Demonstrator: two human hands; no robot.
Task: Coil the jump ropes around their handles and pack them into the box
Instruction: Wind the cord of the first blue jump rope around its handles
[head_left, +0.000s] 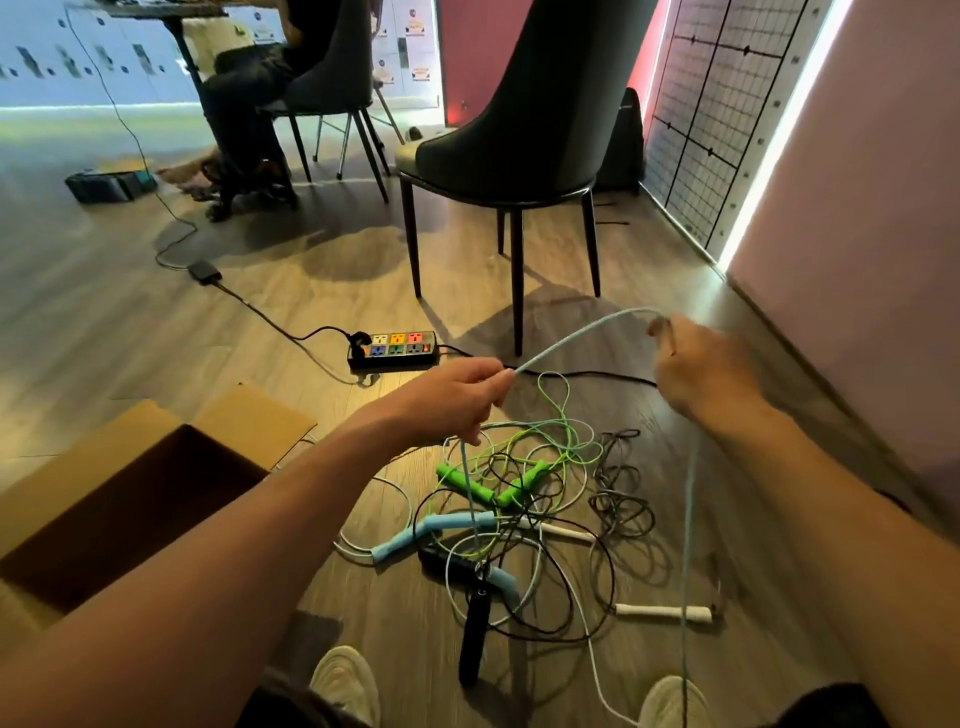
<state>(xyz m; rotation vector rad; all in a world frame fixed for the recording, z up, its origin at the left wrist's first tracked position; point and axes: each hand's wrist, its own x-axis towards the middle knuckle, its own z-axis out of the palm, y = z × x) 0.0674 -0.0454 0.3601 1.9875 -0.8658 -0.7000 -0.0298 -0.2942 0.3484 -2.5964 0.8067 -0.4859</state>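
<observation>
Left hand (457, 400) and right hand (698, 371) both pinch 1 light-blue rope (576, 335), arched between them above tangled ropes; open cardboard box (78, 467) at left.

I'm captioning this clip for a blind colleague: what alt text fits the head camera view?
A person's left hand and right hand hold a light blue rope between them, above a tangle of jump ropes with green, blue, black and white handles on the floor. An open cardboard box sits to the left; a power strip and a chair stand beyond.
</observation>
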